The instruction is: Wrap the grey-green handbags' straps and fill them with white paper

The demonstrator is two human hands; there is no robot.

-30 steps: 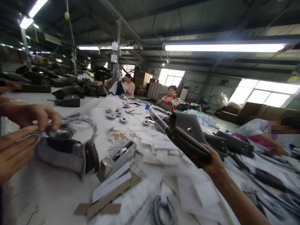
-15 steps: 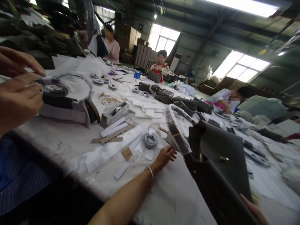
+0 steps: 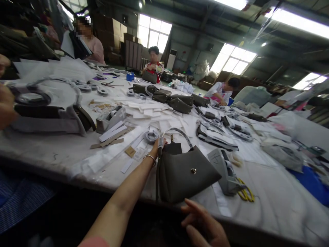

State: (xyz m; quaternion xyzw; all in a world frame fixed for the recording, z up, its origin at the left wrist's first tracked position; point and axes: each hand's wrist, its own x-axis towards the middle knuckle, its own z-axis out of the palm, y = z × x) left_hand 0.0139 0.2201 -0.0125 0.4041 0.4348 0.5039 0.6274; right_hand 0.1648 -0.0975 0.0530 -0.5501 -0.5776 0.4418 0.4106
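Note:
A dark olive handbag with a small gold clasp stands at the table's front edge, its looped handle wrapped in clear film. My left hand, with a bangle at the wrist, is closed at the left base of that handle; the bag partly hides its fingers. Beside the fingers, a dark tab with a gold plate sticks up from the bag's opening. Below the bag, my right hand is open and apart from it, fingers spread and holding nothing.
A grey tape dispenser and yellow-handled scissors lie right of the bag. Leftward are a tape roll, card strips and another dispenser. A co-worker's hand is near a wrapped bag. More bags lie behind.
The handbag now stands upright at the table edge, where it was tilted and closer before. My left hand has gone to the handle base. My right hand has come off the bag. The view has swung right.

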